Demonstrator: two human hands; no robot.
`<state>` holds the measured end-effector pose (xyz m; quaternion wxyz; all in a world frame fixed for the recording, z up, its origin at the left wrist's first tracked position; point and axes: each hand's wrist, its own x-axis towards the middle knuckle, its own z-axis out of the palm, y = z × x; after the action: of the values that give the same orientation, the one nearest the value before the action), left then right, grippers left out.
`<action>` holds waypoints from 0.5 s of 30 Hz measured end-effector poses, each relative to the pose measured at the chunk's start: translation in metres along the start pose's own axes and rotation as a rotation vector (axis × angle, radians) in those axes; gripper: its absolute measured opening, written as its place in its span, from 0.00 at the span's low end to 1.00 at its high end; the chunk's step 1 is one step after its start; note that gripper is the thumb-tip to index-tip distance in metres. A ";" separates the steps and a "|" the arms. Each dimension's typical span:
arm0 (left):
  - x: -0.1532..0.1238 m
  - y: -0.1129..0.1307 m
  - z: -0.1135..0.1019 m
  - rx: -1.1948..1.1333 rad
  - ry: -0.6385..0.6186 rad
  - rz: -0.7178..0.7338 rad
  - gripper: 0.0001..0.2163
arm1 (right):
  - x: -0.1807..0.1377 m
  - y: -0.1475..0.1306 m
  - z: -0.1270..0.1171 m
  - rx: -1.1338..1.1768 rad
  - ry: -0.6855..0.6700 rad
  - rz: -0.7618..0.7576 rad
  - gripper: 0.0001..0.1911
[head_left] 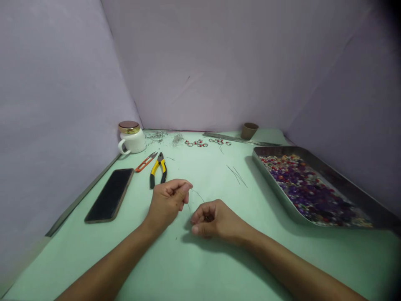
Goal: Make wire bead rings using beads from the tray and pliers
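My left hand is closed in a pinch on a thin grey wire that curves off to the right from its fingertips. My right hand rests on the green table just right of it, fingers curled shut around something small and dark that I cannot make out. The two hands almost touch. Yellow-handled pliers and small orange snips lie just beyond my left hand.
A black phone lies at the left. A white lidded mug stands at the back left. A metal tray of coloured beads fills the right side. Beaded rings, loose wires and a brown cup lie further back.
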<state>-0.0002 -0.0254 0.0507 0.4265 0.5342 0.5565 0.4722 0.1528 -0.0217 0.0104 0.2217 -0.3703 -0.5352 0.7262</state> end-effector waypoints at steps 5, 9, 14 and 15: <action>0.000 0.002 -0.002 0.020 -0.003 -0.005 0.08 | 0.000 0.002 0.002 -0.089 0.031 -0.036 0.08; 0.003 0.000 -0.004 -0.026 0.017 -0.076 0.08 | -0.003 -0.001 0.002 -0.108 0.005 -0.019 0.07; 0.005 -0.002 -0.004 -0.095 0.044 -0.184 0.06 | -0.004 0.000 0.008 -0.117 -0.020 -0.017 0.07; 0.005 -0.002 -0.004 -0.105 0.046 -0.203 0.06 | -0.004 0.000 0.009 -0.117 -0.023 -0.014 0.07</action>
<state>-0.0046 -0.0209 0.0500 0.4866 0.4409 0.5920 0.4672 0.1484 -0.0302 0.0132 0.1983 -0.3704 -0.5818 0.6964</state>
